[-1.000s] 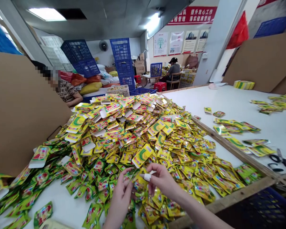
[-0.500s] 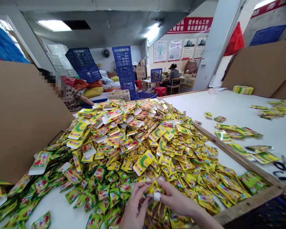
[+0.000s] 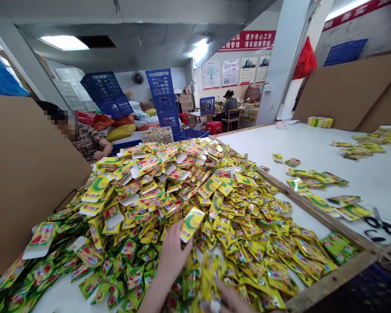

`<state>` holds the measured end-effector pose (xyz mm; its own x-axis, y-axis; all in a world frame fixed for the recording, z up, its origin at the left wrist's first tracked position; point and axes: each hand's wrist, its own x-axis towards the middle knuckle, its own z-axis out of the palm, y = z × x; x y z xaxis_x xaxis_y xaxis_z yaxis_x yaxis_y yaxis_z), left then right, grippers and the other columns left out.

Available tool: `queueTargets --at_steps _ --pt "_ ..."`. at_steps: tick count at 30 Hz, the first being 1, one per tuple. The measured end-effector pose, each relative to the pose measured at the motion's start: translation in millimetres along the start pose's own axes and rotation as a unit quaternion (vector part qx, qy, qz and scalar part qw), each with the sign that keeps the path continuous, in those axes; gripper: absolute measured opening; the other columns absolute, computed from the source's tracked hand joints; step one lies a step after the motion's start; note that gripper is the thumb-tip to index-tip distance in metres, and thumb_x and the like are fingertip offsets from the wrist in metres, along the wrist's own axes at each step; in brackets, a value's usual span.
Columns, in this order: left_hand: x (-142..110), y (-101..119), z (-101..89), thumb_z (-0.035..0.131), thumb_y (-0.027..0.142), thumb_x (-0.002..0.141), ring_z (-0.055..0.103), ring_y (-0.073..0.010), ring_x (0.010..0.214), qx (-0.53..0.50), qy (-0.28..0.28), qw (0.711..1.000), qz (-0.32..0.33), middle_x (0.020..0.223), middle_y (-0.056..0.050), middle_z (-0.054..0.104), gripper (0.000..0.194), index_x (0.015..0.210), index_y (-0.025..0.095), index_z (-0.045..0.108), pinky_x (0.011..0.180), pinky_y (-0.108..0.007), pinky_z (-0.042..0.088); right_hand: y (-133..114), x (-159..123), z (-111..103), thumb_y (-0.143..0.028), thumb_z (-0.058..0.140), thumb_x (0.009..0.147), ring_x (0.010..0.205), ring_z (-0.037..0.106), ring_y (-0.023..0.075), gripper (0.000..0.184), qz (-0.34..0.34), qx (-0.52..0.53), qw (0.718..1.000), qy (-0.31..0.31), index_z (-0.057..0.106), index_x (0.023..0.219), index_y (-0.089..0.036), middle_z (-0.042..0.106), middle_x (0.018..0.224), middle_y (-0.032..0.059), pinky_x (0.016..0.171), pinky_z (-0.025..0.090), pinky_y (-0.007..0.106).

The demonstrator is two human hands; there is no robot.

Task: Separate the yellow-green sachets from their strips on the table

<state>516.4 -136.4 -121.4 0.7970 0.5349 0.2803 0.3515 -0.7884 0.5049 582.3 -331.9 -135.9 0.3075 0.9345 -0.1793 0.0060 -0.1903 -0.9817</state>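
Observation:
My left hand [image 3: 173, 247] is closed around a small yellow carton [image 3: 192, 224] with a green curved picture, its fingers along the left side. My right hand [image 3: 231, 299], smeared by motion, is low at the bottom edge. Blurred yellow sachets [image 3: 211, 271] are at its fingertips and appear gripped. Something white shows by its thumb. Around both hands lies a big heap: green sachets [image 3: 135, 278] to the left, yellow sachets [image 3: 276, 274] to the right, and printed cartons [image 3: 150, 167] with open white flaps piled on top.
A wooden rail [image 3: 299, 202] borders the heap on the right. Beyond it, black scissors [image 3: 382, 226] and flat cartons [image 3: 316, 178] lie on the white table [image 3: 247, 143]. A cardboard sheet [image 3: 29, 182] stands at left, beside a co-worker [image 3: 87, 139]. Blue crates [image 3: 164, 98] are stacked behind.
My left hand has left the right one and taken hold of a yellow carton from the heap. My right hand has moved down with yellow sachets. The view has shifted slightly.

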Motion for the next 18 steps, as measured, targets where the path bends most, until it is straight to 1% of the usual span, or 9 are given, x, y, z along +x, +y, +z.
queueTargets --at_steps 3,5,7,9,11,13,15,17,18 --pt "-7 4 -25.8 0.042 0.041 0.084 0.06 -0.0211 0.089 -0.103 -0.057 0.991 -0.064 0.112 -0.011 0.06 0.043 0.12 0.018 0.049 0.075 -0.033 0.05 -14 5 -13 -0.044 0.047 0.084 0.122 0.041 0.0256 0.044 -0.049 -0.062 0.994 0.069 0.051 0.122 -0.022 0.05 0.128 0.0106 0.103 0.031 0.041" --pt "-15 7 -44.9 0.045 0.044 0.082 0.061 -0.019 0.078 -0.199 -0.111 0.968 -0.108 0.103 -0.009 0.065 0.042 0.113 0.017 0.055 0.069 -0.029 0.049 -30 6 -26 -0.035 0.047 0.085 0.133 0.023 0.0252 0.033 -0.114 -0.134 0.979 0.106 0.054 0.115 -0.022 0.033 0.142 0.0098 0.108 0.021 0.043" --pt "-24 11 -60.5 0.046 0.046 0.082 0.06 -0.0187 0.074 -0.265 -0.153 0.943 -0.128 0.093 -0.007 0.067 0.042 0.107 0.016 0.06 0.067 -0.028 0.048 -47 6 -37 -0.027 0.047 0.084 0.137 0.005 0.0249 0.029 -0.156 -0.186 0.966 0.084 0.056 0.111 -0.021 0.019 0.148 0.0074 0.11 0.01 0.045" --pt "-33 12 -69.0 0.044 0.049 0.082 0.059 -0.0194 0.076 -0.305 -0.17 0.928 -0.127 0.09 -0.006 0.068 0.044 0.107 0.017 0.062 0.07 -0.028 0.047 -60 8 -39 -0.023 0.048 0.084 0.136 0.012 0.0249 0.027 -0.159 -0.179 0.971 0.027 0.058 0.109 -0.022 0.031 0.143 0.0084 0.109 0.01 0.047" --pt "-39 12 -68.9 0.048 0.055 0.079 0.059 -0.0229 0.088 -0.348 -0.144 0.92 -0.114 0.101 -0.007 0.067 0.051 0.112 0.019 0.06 0.081 -0.031 0.046 -65 10 -32 -0.026 0.049 0.084 0.126 0.035 0.024 0.022 -0.14 -0.086 0.986 -0.016 0.06 0.103 -0.022 0.052 0.124 0.0082 0.106 0.021 0.046" --pt "-44 15 -60.5 0.058 0.061 0.068 0.052 -0.0278 0.108 -0.418 -0.085 0.899 -0.101 0.117 -0.008 0.061 0.063 0.116 0.021 0.058 0.094 -0.035 0.039 -61 12 -18 -0.032 0.054 0.083 0.105 0.054 0.0208 0.019 -0.109 0.075 0.991 -0.029 0.06 0.098 -0.021 0.062 0.104 0.0055 0.097 0.037 0.041" --pt "-49 23 -46.8 0.058 0.067 0.063 0.043 -0.0294 0.12 -0.526 -0.026 0.842 -0.115 0.125 -0.008 0.055 0.07 0.118 0.024 0.056 0.1 -0.037 0.035 -52 13 -2 -0.037 0.059 0.08 0.083 0.061 0.0156 0.022 -0.066 0.243 0.967 -0.042 0.06 0.095 -0.02 0.065 0.092 0.0031 0.08 0.048 0.032" --pt "-54 35 -31.2 0.038 0.076 0.067 0.041 -0.0289 0.123 -0.631 0.01 0.763 -0.142 0.125 -0.008 0.055 0.075 0.12 0.026 0.053 0.099 -0.041 0.037 -42 12 9 -0.038 0.064 0.077 0.073 0.062 0.0131 0.025 -0.028 0.359 0.932 -0.042 0.06 0.094 -0.019 0.065 0.086 0.0023 0.068 0.05 0.028" --pt "-57 41 -23.8 0.026 0.081 0.066 0.042 -0.0297 0.122 -0.657 0.017 0.738 -0.151 0.124 -0.009 0.057 0.082 0.121 0.026 0.052 0.096 -0.043 0.04 -39 10 13 -0.037 0.066 0.075 0.073 0.062 0.0131 0.026 -0.016 0.395 0.918 -0.036 0.059 0.094 -0.019 0.065 0.086 0.0026 0.067 0.051 0.028"
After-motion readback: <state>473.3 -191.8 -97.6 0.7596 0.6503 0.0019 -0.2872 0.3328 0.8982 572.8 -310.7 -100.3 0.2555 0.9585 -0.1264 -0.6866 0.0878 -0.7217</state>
